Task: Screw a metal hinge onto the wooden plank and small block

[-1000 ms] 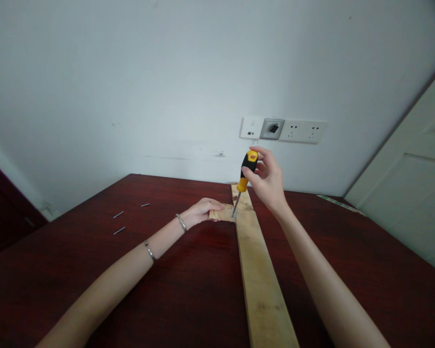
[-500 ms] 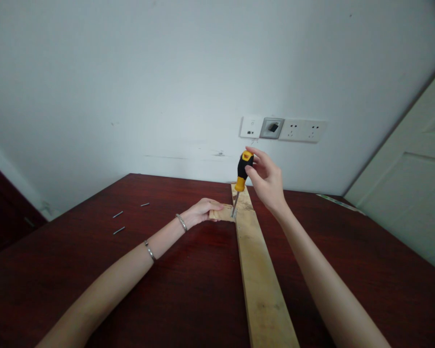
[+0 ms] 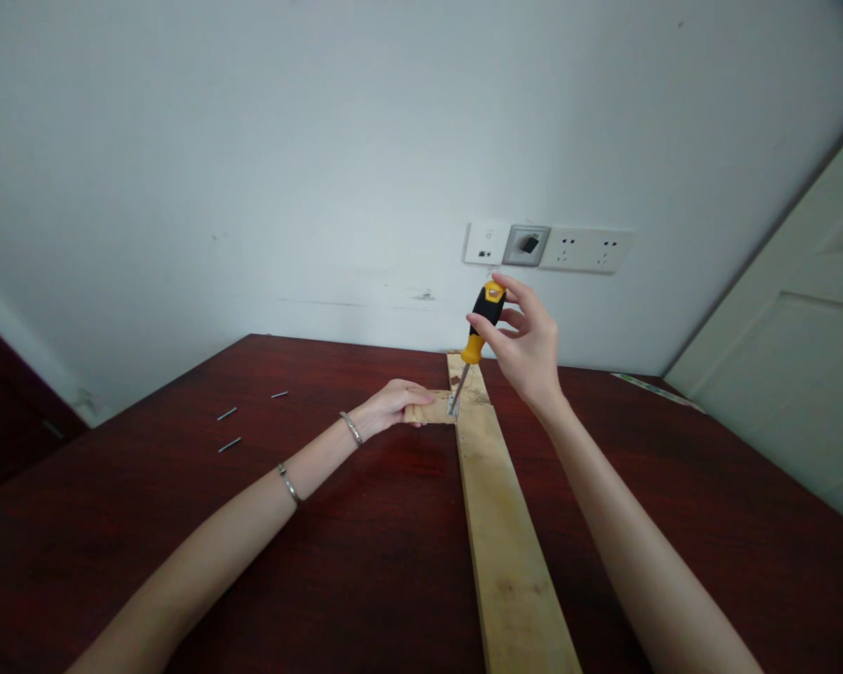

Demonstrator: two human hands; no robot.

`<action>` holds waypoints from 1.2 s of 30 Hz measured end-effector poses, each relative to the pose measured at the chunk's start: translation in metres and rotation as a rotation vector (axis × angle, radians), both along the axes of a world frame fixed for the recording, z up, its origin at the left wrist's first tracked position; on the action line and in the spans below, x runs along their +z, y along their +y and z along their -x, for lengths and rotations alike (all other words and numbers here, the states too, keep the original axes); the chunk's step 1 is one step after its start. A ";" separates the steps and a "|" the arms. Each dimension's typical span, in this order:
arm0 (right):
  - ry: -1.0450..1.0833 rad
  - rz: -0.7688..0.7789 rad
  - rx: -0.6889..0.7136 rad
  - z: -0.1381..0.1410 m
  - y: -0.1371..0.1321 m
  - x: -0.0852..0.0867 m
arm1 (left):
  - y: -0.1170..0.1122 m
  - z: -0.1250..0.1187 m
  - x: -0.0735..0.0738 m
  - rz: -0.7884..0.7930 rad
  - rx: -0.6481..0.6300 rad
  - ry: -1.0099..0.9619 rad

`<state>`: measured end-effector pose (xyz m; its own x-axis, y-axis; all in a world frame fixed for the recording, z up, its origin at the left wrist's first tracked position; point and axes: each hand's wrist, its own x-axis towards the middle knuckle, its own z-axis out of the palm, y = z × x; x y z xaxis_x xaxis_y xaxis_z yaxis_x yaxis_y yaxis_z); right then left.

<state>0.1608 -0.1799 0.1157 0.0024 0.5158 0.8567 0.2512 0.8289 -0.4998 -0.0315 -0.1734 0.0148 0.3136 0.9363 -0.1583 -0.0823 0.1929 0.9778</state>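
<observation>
My right hand point(image 3: 526, 337) is closed around the handle of a yellow and black screwdriver point(image 3: 485, 318). The screwdriver leans to the right, and its tip meets a small metal bracket point(image 3: 453, 404) where two pieces of wood join. Pinched in my left hand point(image 3: 397, 402) is a short wooden block point(image 3: 432, 410), its end against the left edge of a long wooden plank point(image 3: 506, 524). The plank runs from the wall toward me. Any screw under the tip is too small to make out.
Three loose screws or nails point(image 3: 229, 445) lie on the dark red table point(image 3: 351, 562) at the left. Wall sockets point(image 3: 583, 250) are above the table's back edge. A thin flat strip point(image 3: 657, 391) lies at the back right, near a white door point(image 3: 801, 337).
The top of the screwdriver has tilted to the right, with my right hand shifting the same way. Its tip stays at the bracket, and my left hand still holds the block.
</observation>
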 end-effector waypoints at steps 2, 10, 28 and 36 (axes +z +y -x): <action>-0.007 -0.010 -0.004 0.000 -0.001 0.000 | 0.000 0.000 -0.001 -0.013 0.001 0.024; -0.011 -0.030 -0.056 -0.004 -0.007 0.006 | 0.005 0.003 -0.012 -0.072 -0.049 0.082; -0.663 0.736 -0.220 -0.035 0.068 -0.090 | 0.004 0.011 0.005 -0.101 0.067 0.074; -0.823 0.926 -0.188 -0.022 0.061 -0.098 | 0.007 0.013 0.004 -0.104 0.056 0.086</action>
